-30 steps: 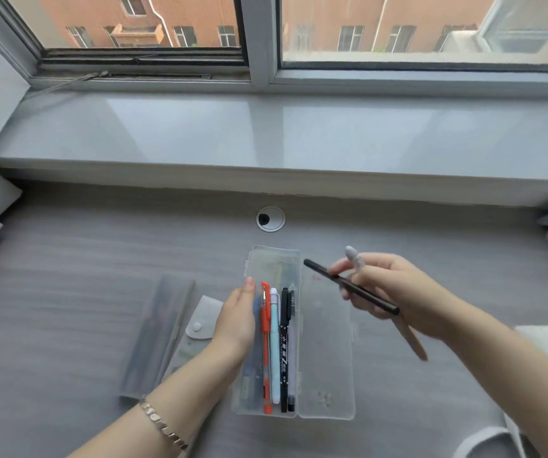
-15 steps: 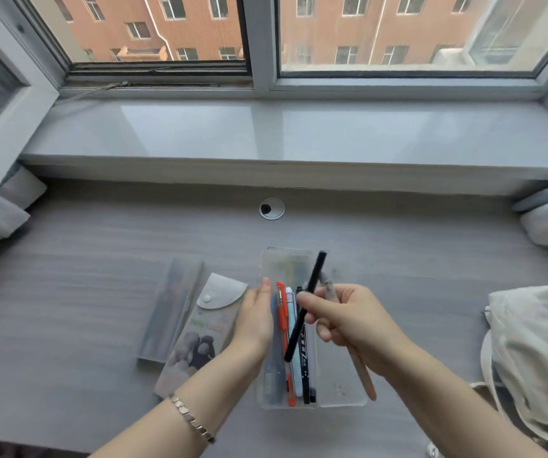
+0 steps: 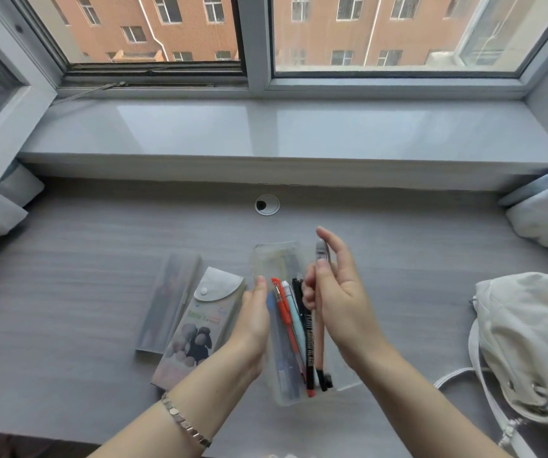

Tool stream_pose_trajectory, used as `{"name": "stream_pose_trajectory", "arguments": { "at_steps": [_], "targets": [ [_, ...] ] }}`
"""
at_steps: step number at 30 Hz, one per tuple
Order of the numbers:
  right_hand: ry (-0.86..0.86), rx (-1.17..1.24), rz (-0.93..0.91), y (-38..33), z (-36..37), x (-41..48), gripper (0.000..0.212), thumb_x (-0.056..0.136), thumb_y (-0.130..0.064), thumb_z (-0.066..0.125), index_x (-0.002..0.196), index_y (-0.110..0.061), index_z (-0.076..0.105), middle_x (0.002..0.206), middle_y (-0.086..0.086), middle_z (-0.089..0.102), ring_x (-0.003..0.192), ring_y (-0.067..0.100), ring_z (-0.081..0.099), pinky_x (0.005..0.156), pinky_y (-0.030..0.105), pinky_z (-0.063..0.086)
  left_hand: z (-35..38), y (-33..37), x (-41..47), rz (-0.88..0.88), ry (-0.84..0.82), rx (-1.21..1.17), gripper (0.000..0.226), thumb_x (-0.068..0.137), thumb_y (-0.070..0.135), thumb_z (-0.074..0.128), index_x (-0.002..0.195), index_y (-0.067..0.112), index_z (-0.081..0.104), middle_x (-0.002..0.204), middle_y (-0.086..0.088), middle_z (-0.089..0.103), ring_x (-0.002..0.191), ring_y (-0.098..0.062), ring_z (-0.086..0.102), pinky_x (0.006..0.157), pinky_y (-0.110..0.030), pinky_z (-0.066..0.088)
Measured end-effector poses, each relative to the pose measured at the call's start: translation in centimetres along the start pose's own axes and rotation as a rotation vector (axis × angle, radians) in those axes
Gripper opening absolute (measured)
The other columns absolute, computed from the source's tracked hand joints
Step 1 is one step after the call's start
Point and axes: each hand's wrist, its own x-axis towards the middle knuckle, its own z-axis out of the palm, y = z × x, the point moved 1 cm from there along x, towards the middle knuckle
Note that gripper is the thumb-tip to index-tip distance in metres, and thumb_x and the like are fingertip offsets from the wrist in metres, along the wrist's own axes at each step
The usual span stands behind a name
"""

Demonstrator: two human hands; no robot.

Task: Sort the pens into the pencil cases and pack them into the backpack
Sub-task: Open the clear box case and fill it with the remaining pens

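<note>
A person's left hand point(image 3: 255, 312) is steadying the clear case point(image 3: 276, 259) on the desk point(image 3: 68, 292) while the right hand point(image 3: 338, 292) is pinching a beige pen point(image 3: 319, 328), best lowered parallel beside the black pen point(image 3: 309, 342).

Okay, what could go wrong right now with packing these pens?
1. The clear case is already crowded with the red pen and black pen; the pink pen in the right hand may jam or lie crooked.
2. The left hand only steadies the case's side, so pushing might slide it.
3. The backpack sits at the desk's edge and might slump off.
</note>
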Motion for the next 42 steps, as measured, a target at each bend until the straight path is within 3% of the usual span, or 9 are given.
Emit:
{"name": "stream_pose_trajectory", "arguments": {
  "at_steps": [3,5,9,12,15,18,23,36,42],
  "targets": [
    [-0.021,0.016,-0.031,0.9,1.5,-0.1,0.041,0.096,-0.002,0.035,0.104,-0.041,0.046,0.074,-0.002,0.051,0.065,0.006,0.052,0.067,0.019,0.047,0.8,1.2,-2.2,-0.003,-0.018,-0.056,0.074,0.065,0.076,0.046,0.117,0.025,0.057,0.12,-0.006,0.064,0.109,-0.021,0.061,0.097,-0.045,0.046],
    [-0.018,-0.065,-0.034,1.9,2.2,-0.2,0.04,0.095,-0.001,0.038,0.102,-0.04,0.046,0.081,-0.002,0.054,0.075,0.008,0.056,0.075,0.019,0.048,1.5,2.0,-3.5,0.035,-0.05,-0.081,0.041,0.089,0.056,0.039,0.095,0.026,0.067,0.101,-0.003,0.07,0.095,-0.018,0.065,0.078,-0.035,0.051],
    [-0.019,-0.488,-0.199,3.8,2.1,-0.7,0.031,0.089,-0.012,0.05,0.119,-0.02,0.051,0.111,-0.006,0.053,0.108,0.006,0.05,0.097,0.019,0.039,1.9,2.0,-3.9,0.01,-0.123,-0.157,0.039,0.098,0.04,0.033,0.089,0.018,0.064,0.085,-0.003,0.069,0.083,-0.015,0.064,0.068,-0.029,0.047],
    [-0.02,-0.686,-0.457,3.9,1.6,-0.8,0.039,0.086,-0.024,0.047,0.119,-0.004,0.054,0.115,0.001,0.049,0.115,0.009,0.041,0.105,0.011,0.026,1.5,2.2,-3.5,-0.02,-0.108,-0.168,0.045,0.097,0.045,0.032,0.091,0.014,0.065,0.083,-0.005,0.072,0.088,-0.018,0.065,0.076,-0.031,0.049],
    [0.188,-0.834,-0.552,4.0,-1.3,0.3,0.034,0.086,-0.024,0.048,0.11,-0.004,0.061,0.109,0.008,0.054,0.11,0.018,0.041,0.102,0.009,0.022,1.3,2.3,-3.0,-0.075,-0.05,-0.12,0.058,0.094,0.055,0.028,0.101,0.011,0.066,0.093,-0.013,0.071,0.091,-0.027,0.066,0.084,-0.038,0.051],
    [0.433,-1.03,-0.296,4.4,-5.5,1.4,0.022,0.083,-0.019,0.055,0.099,-0.01,0.067,0.099,0.015,0.056,0.1,0.029,0.046,0.09,0.03,0.034,1.2,2.1,-2.6,-0.075,0.0,-0.052,0.061,0.095,0.054,0.025,0.109,0.01,0.064,0.097,-0.015,0.07,0.087,-0.029,0.067,0.076,-0.036,0.053],
    [0.175,-1.216,0.157,5.0,-8.2,1.4,0.026,0.088,-0.032,0.057,0.107,-0.016,0.064,0.113,0.006,0.057,0.107,0.025,0.055,0.087,0.034,0.044,1.2,1.7,-2.7,-0.065,0.018,-0.04,0.061,0.095,0.054,0.024,0.12,0.009,0.057,0.11,-0.015,0.066,0.088,-0.022,0.064,0.061,-0.029,0.047],
    [0.232,-1.307,0.136,5.0,-6.2,0.5,0.036,0.092,-0.034,0.048,0.122,-0.014,0.049,0.122,0.004,0.051,0.11,0.022,0.054,0.084,0.031,0.044,1.4,1.1,-3.3,0.04,0.056,-0.084,0.058,0.093,0.057,0.028,0.122,0.014,0.055,0.115,-0.011,0.065,0.106,-0.025,0.062,0.098,-0.044,0.046],
    [0.186,-1.243,0.223,5.6,-6.3,0.8,0.027,0.089,-0.035,0.053,0.098,-0.011,0.064,0.115,0.007,0.052,0.111,0.023,0.048,0.092,0.033,0.039,1.7,0.8,-3.8,0.044,0.042,-0.09,0.06,0.09,0.061,0.029,0.132,0.021,0.047,0.128,-0.006,0.058,0.119,-0.024,0.054,0.105,-0.048,0.039]
  ]
}}
